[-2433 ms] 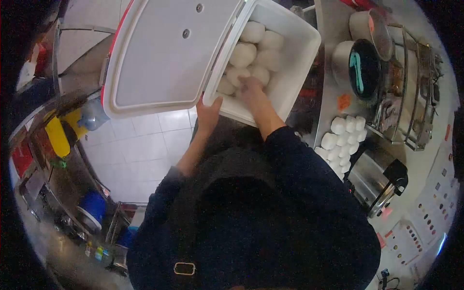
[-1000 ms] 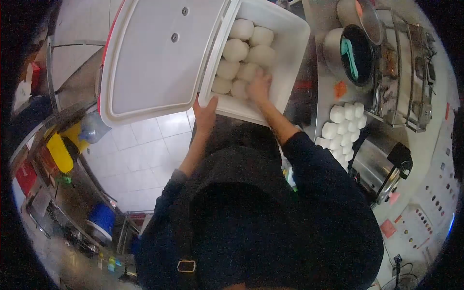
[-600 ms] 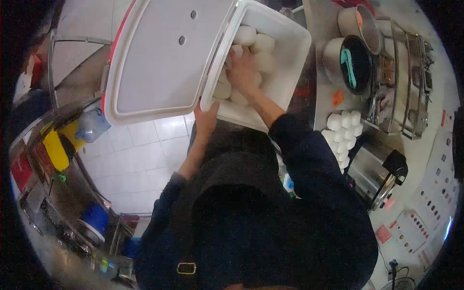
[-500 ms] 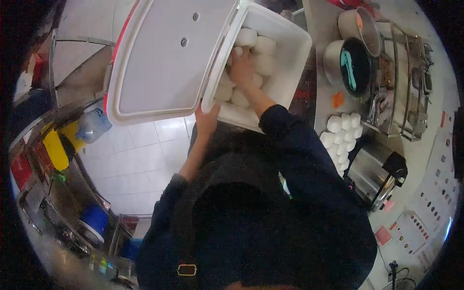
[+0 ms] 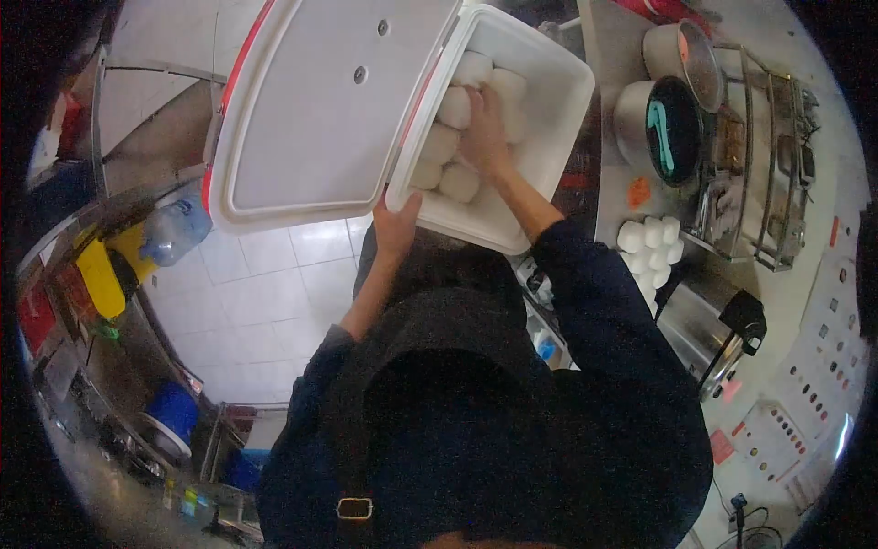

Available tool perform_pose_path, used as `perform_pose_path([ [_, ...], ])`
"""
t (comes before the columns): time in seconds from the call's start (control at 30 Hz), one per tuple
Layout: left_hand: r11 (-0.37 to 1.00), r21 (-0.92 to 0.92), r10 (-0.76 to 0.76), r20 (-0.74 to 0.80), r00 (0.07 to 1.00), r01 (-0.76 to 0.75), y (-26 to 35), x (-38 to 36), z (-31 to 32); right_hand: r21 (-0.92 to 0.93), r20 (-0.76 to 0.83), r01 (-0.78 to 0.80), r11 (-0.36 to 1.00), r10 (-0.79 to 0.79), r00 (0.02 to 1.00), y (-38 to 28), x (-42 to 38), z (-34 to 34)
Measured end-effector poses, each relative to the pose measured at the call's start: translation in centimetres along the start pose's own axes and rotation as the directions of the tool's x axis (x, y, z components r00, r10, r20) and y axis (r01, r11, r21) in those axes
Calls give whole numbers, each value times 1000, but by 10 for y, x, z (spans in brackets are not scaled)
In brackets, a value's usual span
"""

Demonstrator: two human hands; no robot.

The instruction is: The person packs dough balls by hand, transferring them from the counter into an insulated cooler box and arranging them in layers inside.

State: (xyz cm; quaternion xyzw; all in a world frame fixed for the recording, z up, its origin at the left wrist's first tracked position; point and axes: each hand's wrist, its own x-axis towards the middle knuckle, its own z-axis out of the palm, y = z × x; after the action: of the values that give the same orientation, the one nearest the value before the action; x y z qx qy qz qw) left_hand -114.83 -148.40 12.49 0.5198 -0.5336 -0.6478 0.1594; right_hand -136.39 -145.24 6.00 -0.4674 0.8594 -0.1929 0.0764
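Fingers [image 5: 477,102] of right hand [image 5: 485,137] resting atop white balls [image 5: 455,108] inside cooler [image 5: 558,101].

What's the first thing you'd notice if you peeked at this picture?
A big white cooler box at the top, with its lid flung open to the left, holds round white dough balls. The right hand presses down among them, while the left hand grips the box's near edge. More white pieces sit on the steel counter to the right.
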Motion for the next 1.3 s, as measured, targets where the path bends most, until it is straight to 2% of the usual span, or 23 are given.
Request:
perform_pose_path([
  [0.07,996,-9,-86,41,995,87,-5,2,-2,59,-131,55,997,-47,990,8,-10,-10],
  [0.17,990,-98,-95,41,995,99,-8,3,1,-21,-14,-39,999,39,999,8,-20,-21],
  [0.37,982,-118,-132,116,984,146,-19,7,-2,-46,-68,105,993,-108,992,-4,-5,11],
  [0.43,997,-13,81,71,994,-80,-35,10,-4,-46,-72,-12,999,9,997,-32,-3,-6],
  [0.5,986,-7,164,64,984,-164,-37,13,-3,92,-121,-59,994,70,990,-52,-10,-36],
  [0.57,992,-98,91,59,994,-85,-37,16,-5,353,-207,17,935,60,976,-57,-33,-67],
  [0.6,997,-3,79,-23,997,-79,-25,15,-5,430,-183,-14,902,103,978,-54,-50,-83],
  [0.63,995,-96,-13,80,997,21,-13,10,-8,508,-159,-42,860,142,977,-51,-69,-100],
  [0.67,987,-161,45,162,986,-18,1,5,-11,582,-138,-71,810,184,973,-45,-87,-115],
  [0.7,997,-39,70,153,986,-64,-44,25,-26,579,-166,-113,808,252,953,-36,-107,-130],
  [0.73,1000,5,21,125,992,-22,-20,10,-16,577,-195,-165,800,331,923,-20,-130,-148],
  [0.77,995,-92,-15,172,985,31,1,-3,-12,579,-221,-216,786,407,886,-9,-156,-162],
  [0.83,998,-18,-60,175,983,64,-7,-9,-23,520,-328,-366,772,576,748,26,-212,-172],
  [0.87,994,66,-92,78,993,87,-38,-3,-39,504,-373,-426,752,634,677,47,-238,-172],
  [0.9,962,255,18,283,959,-93,-59,1,-64,446,-425,-514,733,679,599,69,-260,-173],
  [0.97,888,458,-187,464,866,-54,-48,-14,-76,241,-486,-697,675,706,515,110,-297,-172],
  [1.0,839,513,-430,422,798,181,-23,-28,-66,88,-500,-773,629,699,511,132,-311,-170],
  [1.03,853,511,-439,585,682,110,-9,-33,-62,-1,-421,-842,539,764,489,138,-313,-182],
  [1.07,855,516,-409,598,689,59,12,-46,-39,-100,-334,-881,463,818,468,140,-309,-190],
  [1.13,880,474,-308,622,720,-33,64,-80,16,-81,-278,-817,570,774,568,164,-314,-179],
  [1.2,907,392,-184,696,694,-153,60,-70,63,-110,-236,-772,626,738,632,173,-310,-178],
  [1.23,899,432,-258,651,714,-68,71,-83,99,-142,-226,-762,632,729,647,176,-316,-183],
  [1.3,952,156,8,847,532,-263,63,-93,160,9,-200,-797,604,782,591,191,-318,-179],
])
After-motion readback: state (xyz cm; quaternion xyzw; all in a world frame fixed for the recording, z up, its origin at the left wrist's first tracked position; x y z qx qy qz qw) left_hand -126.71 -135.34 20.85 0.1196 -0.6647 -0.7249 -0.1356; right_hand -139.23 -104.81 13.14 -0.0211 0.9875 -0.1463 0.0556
